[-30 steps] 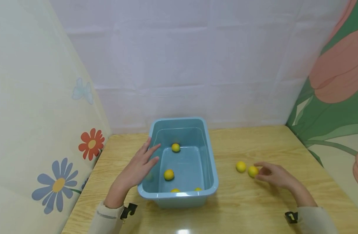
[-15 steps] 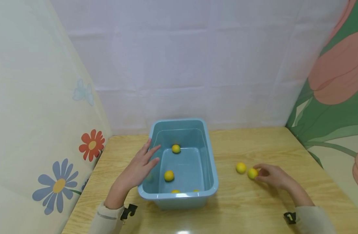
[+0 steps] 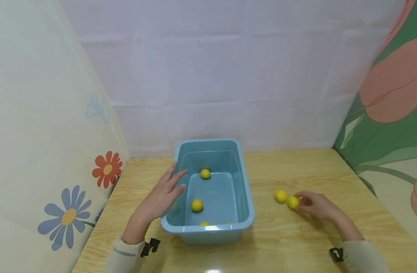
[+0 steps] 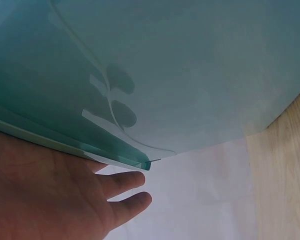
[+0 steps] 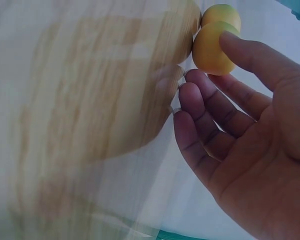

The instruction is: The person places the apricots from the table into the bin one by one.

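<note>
A white sheet (image 3: 208, 76) hangs behind the desk (image 3: 280, 239), along its back edge. A panel painted with flowers (image 3: 41, 125) runs down the desk's left edge, and a panel painted with tulips (image 3: 392, 151) runs down its right edge.

On the wood-grain desk, left of the middle, stands a blue tub (image 3: 208, 229), its far end close to the back edge. Two hands in pale sleeves (image 3: 363, 256) reach in from the front. The left hand (image 3: 162, 195) lies at the tub's left rim, fingers extended and spread. The right hand (image 3: 317, 206), on the right half of the desk, pinches the nearer fruit (image 3: 293, 203) between thumb and fingers. A small black clip (image 3: 336, 254) shows at the right sleeve, another (image 3: 150, 247) at the left.

The nearer fruit is yellow with a green tinge; whether it is off the desk cannot be told. Just beside it, toward the tub, lies the second fruit (image 3: 281, 196). Inside the tub, one fruit (image 3: 205, 173) sits by the far wall, another (image 3: 196, 205) toward the left side, and two more (image 3: 204, 223) are mostly hidden behind the near rim.
</note>
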Available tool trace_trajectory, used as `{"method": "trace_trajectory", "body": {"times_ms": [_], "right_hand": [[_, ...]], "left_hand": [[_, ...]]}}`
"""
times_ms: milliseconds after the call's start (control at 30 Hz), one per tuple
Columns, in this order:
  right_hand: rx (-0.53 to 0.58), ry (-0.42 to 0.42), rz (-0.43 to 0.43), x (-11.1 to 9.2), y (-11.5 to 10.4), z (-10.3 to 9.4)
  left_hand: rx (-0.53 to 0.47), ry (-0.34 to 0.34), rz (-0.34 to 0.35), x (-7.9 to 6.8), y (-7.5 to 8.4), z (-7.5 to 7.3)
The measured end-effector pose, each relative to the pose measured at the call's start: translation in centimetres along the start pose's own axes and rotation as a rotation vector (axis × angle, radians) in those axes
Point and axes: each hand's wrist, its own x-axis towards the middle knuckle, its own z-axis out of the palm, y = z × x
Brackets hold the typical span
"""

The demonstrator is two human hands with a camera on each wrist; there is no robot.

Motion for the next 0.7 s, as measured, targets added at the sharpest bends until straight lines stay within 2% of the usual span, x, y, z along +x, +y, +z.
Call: {"method": "trace_trajectory", "body": {"times_ms": [367,700], "right_hand": [[0.01,0.006,0.02,-0.03,0.09,0.09],[0.004,0.037,-0.009,-0.31,-0.46,-0.42]], "left_hand": [[0.01,0.008,0.006,0.01,-0.08,0.04],[0.009,0.009,0.01,-0.07,-0.14,-0.01]]}}
